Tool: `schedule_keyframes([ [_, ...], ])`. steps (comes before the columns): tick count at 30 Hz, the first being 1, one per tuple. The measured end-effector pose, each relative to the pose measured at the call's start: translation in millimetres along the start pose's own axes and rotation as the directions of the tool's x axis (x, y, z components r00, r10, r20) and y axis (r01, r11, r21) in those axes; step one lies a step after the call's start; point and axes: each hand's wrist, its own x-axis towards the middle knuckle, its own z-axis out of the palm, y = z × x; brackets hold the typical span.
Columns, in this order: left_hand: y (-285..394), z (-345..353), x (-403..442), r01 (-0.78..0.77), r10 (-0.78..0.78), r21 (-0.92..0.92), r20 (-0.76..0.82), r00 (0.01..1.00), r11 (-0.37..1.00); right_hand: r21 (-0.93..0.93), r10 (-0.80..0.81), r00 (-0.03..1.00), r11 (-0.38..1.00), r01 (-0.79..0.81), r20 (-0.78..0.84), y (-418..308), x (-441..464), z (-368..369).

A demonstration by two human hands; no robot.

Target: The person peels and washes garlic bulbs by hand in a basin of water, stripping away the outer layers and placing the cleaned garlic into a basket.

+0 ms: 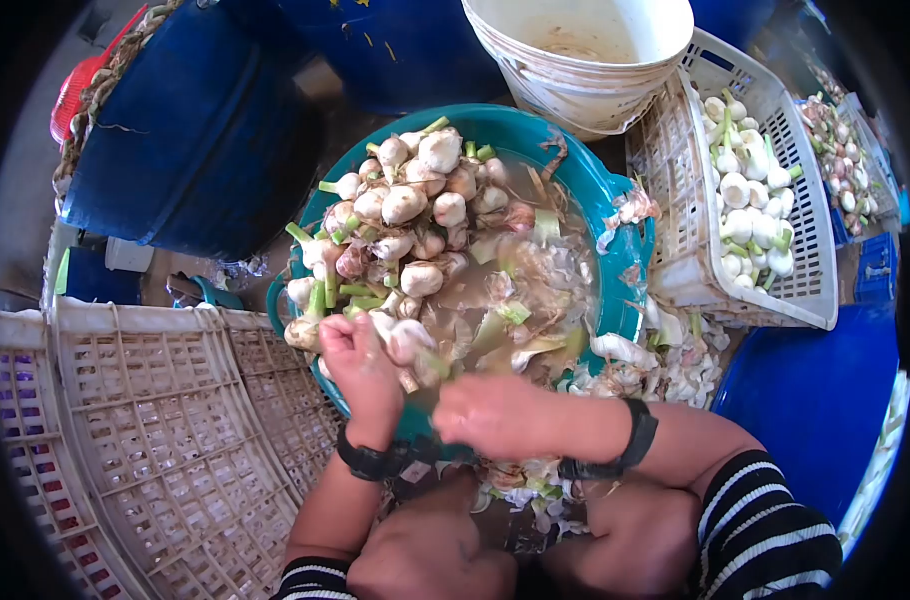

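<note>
My left hand is closed at the near rim of a teal tub, with a garlic bulb at its fingers; its stem points down toward my right hand. Just to the right, my right hand is curled closed and somewhat blurred; anything inside it is hidden. Beyond both hands, a heap of garlic bulbs with cut green stems fills the tub's left and back. Brownish water with floating peeled skins lies on the right side of the tub.
A white bucket stands behind the tub. At right, a plastic crate holds peeled white garlic. Crates stand at left, and a blue barrel is behind them. Loose skins lie beside the tub.
</note>
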Motion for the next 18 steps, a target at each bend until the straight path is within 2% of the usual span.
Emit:
schedule_keyframes([
  [1, 1.7, -3.6, 6.5, 0.052, -0.059, -0.092, -0.071, 0.996, 0.994, 0.052, 0.019, 0.993, 0.998, -0.025, 0.116, -0.4, -6.5, 10.1],
  [3, 5.9, -7.5, 6.3, 0.082, -0.086, -0.071, -0.055, 0.995, 0.994, -0.011, 0.043, 0.992, 0.999, -0.042, 0.117, 5.6, -6.0, 4.7],
  [5, -4.2, -9.7, 4.5, -0.069, 0.067, -0.037, -0.052, 0.996, 0.997, -0.12, 0.297, 0.955, 0.948, -0.296, -0.012, 17.5, -0.6, -14.8],
  [6, 0.5, -6.3, 0.3, -0.065, 0.063, -0.037, -0.05, 0.997, 0.997, -0.118, 0.301, 0.954, 0.947, -0.3, -0.012, 19.6, 4.8, -17.8],
  [7, 7.5, -1.2, -5.3, -0.013, 0.013, -0.051, -0.012, 1.0, 0.999, 0.298, 0.413, 0.908, 0.877, -0.378, -0.064, 20.2, 13.5, -19.2],
  [8, 12.0, 2.6, -8.0, 0.036, -0.034, -0.065, 0.028, 0.999, 0.997, 0.662, 0.528, 0.846, 0.658, -0.358, -0.067, 19.9, 20.9, -19.9],
  [9, 11.9, 2.1, -7.9, 0.034, -0.032, -0.068, 0.031, 0.999, 0.997, 0.66, 0.529, 0.846, 0.661, -0.357, -0.072, 21.7, 26.0, -17.8],
  [11, 11.2, -1.1, -6.5, 0.203, -0.156, -0.152, 0.271, 0.95, 0.967, 0.877, 0.601, 0.791, 0.434, -0.208, -0.11, 27.8, 33.4, -11.7],
  [12, 10.1, 1.4, -7.1, 0.301, -0.262, -0.091, 0.301, 0.917, 0.949, 0.867, 0.656, 0.744, 0.438, -0.24, -0.126, 26.3, 33.7, -13.9],
  [13, 7.1, -1.8, -7.3, 0.303, -0.265, -0.088, 0.301, 0.916, 0.949, 0.868, 0.657, 0.743, 0.435, -0.239, -0.124, 29.5, 32.5, -11.6],
  [14, 4.3, -6.2, -7.7, 0.304, -0.278, -0.019, 0.352, 0.894, 0.953, 0.672, 0.574, 0.751, 0.7, -0.242, -0.327, 32.1, 31.8, -10.6],
  [15, 2.0, -9.3, -8.0, 0.299, -0.293, 0.048, 0.398, 0.869, 0.953, 0.399, 0.427, 0.761, 0.885, -0.24, -0.489, 33.6, 31.2, -9.9],
  [16, -1.6, -7.9, -10.4, 0.326, -0.33, 0.068, 0.313, 0.89, 0.943, 0.4, 0.427, 0.763, 0.884, -0.241, -0.485, 31.9, 28.4, -8.3],
  [17, -0.6, -6.9, -9.3, 0.327, -0.332, 0.068, 0.309, 0.891, 0.943, 0.076, 0.095, 0.837, 0.995, -0.064, -0.539, 19.4, 27.4, -12.8],
  [18, 1.3, -5.2, -6.9, 0.439, -0.423, -0.014, 0.245, 0.872, 0.898, -0.252, -0.246, 0.843, 0.958, 0.137, -0.478, 11.3, 25.8, -13.4],
])
